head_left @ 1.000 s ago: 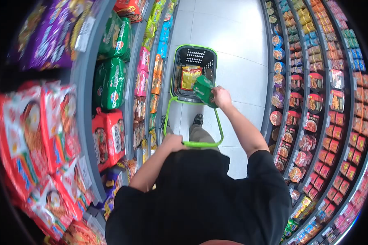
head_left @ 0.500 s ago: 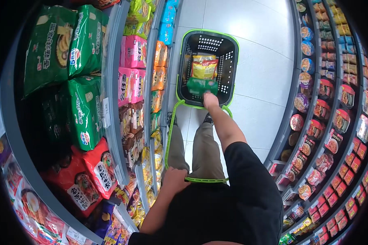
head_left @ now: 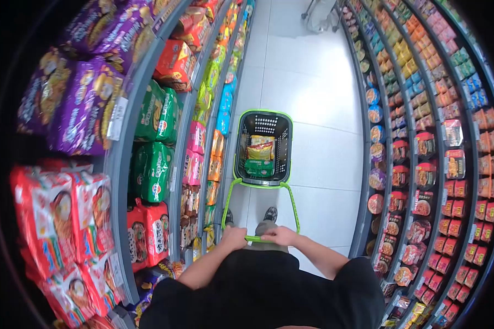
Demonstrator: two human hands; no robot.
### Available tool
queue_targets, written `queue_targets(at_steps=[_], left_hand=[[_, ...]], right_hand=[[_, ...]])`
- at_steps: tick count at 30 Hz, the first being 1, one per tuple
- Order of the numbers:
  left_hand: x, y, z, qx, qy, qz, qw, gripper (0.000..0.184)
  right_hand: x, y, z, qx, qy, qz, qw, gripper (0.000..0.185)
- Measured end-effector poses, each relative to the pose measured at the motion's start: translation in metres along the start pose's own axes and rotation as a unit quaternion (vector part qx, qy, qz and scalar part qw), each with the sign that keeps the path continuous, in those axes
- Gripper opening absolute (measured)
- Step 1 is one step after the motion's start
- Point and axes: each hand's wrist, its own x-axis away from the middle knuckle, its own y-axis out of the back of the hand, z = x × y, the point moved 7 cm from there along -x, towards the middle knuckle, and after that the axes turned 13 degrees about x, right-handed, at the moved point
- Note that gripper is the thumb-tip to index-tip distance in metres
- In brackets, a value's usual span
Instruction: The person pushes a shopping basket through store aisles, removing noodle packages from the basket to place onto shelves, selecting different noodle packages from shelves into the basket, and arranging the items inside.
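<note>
A black shopping basket (head_left: 240, 137) with a green rim stands on the floor in front of my feet. Its long green pull handle (head_left: 292, 211) tilts back toward my body. My left hand (head_left: 234, 238) is closed around the left end of the handle's crossbar. On the right part of that bar, my right hand (head_left: 280, 236) has its fingers curled over the grip. Inside the basket lie a yellow-and-red food packet (head_left: 259, 151) and, nearer to me, a green noodle pack (head_left: 259, 168).
Close on my left, shelves hold green noodle packs (head_left: 152, 171), purple packs (head_left: 85, 107) and red-and-white packs (head_left: 45, 219). Cup and bowl noodles (head_left: 399, 175) line the right shelves. Farther up the tiled aisle (head_left: 324, 98), a person's leg (head_left: 323, 13) shows beside wheels.
My right hand has let go of the green pack inside the basket and come back onto the handle beside my left hand. The view now reaches farther up the aisle.
</note>
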Motion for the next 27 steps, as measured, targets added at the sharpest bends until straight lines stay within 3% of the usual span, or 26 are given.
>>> queue_targets(at_steps=[1, 4, 8, 10, 12, 17, 20, 23, 27], left_hand=[[-0.007, 0.002, -0.001, -0.007, 0.005, 0.008, 1.0, 0.031], [-0.023, 0.008, 0.002, -0.039, 0.028, 0.014, 0.999, 0.036], [-0.048, 0.047, 0.006, -0.024, -0.005, -0.092, 0.995, 0.043], [-0.042, 0.074, -0.008, -0.01, -0.006, -0.085, 0.996, 0.044], [-0.043, 0.089, -0.012, 0.01, -0.01, -0.063, 0.998, 0.053], [-0.089, 0.111, -0.02, 0.066, -0.039, -0.059, 0.995, 0.053], [-0.134, 0.132, -0.02, 0.053, -0.089, -0.009, 0.995, 0.052], [-0.158, 0.178, -0.026, 0.085, -0.109, 0.016, 0.99, 0.049], [-0.19, 0.225, -0.016, 0.113, -0.134, -0.02, 0.984, 0.046]], right_hand=[[0.012, -0.009, -0.005, 0.059, -0.036, 0.041, 0.997, 0.06], [0.043, 0.013, 0.01, 0.078, -0.001, -0.117, 0.99, 0.061], [-0.001, 0.016, -0.019, 0.13, -0.049, -0.161, 0.977, 0.054], [-0.012, 0.03, -0.017, 0.119, -0.047, -0.195, 0.972, 0.054], [-0.019, 0.048, -0.02, 0.126, -0.034, -0.191, 0.973, 0.056], [-0.033, 0.096, -0.064, 0.144, -0.048, -0.18, 0.972, 0.061], [-0.038, 0.126, -0.068, 0.111, -0.095, -0.146, 0.979, 0.065], [-0.053, 0.161, -0.063, 0.098, -0.108, -0.183, 0.972, 0.064], [-0.083, 0.208, -0.051, 0.113, -0.12, -0.201, 0.966, 0.06]])
